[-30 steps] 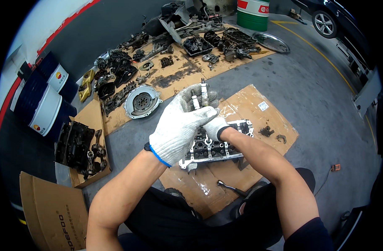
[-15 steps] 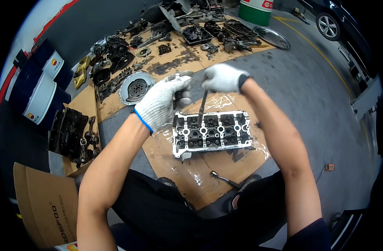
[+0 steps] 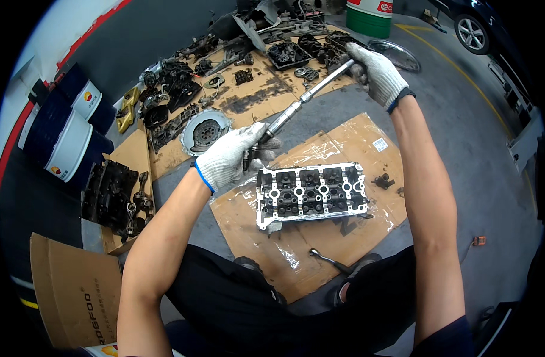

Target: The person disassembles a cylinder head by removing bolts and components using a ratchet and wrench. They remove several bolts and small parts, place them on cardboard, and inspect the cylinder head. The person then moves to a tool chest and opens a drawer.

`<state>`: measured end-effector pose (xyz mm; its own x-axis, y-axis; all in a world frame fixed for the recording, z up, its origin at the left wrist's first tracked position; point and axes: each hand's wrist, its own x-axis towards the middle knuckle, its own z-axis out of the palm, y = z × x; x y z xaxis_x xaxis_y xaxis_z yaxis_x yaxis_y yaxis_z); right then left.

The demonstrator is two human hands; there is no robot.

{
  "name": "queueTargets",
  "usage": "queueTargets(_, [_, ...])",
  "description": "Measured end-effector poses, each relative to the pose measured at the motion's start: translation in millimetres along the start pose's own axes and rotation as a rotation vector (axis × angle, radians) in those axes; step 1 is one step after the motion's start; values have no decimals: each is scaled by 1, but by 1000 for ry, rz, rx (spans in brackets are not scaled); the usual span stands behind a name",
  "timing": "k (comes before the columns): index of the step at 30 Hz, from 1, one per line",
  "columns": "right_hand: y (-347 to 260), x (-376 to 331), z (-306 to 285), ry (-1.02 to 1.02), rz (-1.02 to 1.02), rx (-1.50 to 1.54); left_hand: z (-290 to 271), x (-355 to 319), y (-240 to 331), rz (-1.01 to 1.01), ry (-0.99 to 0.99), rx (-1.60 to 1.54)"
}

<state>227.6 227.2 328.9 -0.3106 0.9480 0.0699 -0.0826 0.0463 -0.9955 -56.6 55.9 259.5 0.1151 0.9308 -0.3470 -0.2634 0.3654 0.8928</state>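
Note:
Both my hands wear white knit gloves. A long, stepped metal rod tool (image 3: 291,111) slants between them above the floor. My left hand (image 3: 236,152) is closed around its lower end, where a dark piece sticks out below the fingers; whether that belongs to the tool I cannot tell. At the upper end, my right hand (image 3: 376,74) grips the thin shaft, farther away and to the right. Below the hands lies an engine cylinder head (image 3: 311,193), its open side with round bores facing up. Neither hand touches it.
A cardboard sheet (image 3: 355,140) lies under the cylinder head. A ratchet wrench (image 3: 329,259) rests near my feet, and small dark parts (image 3: 384,181) sit to the right. Greasy engine parts and a round clutch-like disc (image 3: 205,132) spread beyond. Blue drums (image 3: 70,137) stand left.
My right hand has moved up, away and to the right, lifting the rod off the cylinder head. The tool now spans both hands. My left hand has dropped slightly in view.

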Motion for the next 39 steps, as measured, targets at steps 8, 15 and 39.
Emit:
queueTargets(8, [17, 9, -14, 198, 31, 192, -16, -7, -1, -10, -50, 400])
queueTargets(15, [24, 11, -25, 205, -89, -638, -35, -10, 7, 93, 230, -182])
queueTargets(39, [212, -28, 144, -360, -80, -1076, -86, 1, 3, 345, 236, -457])
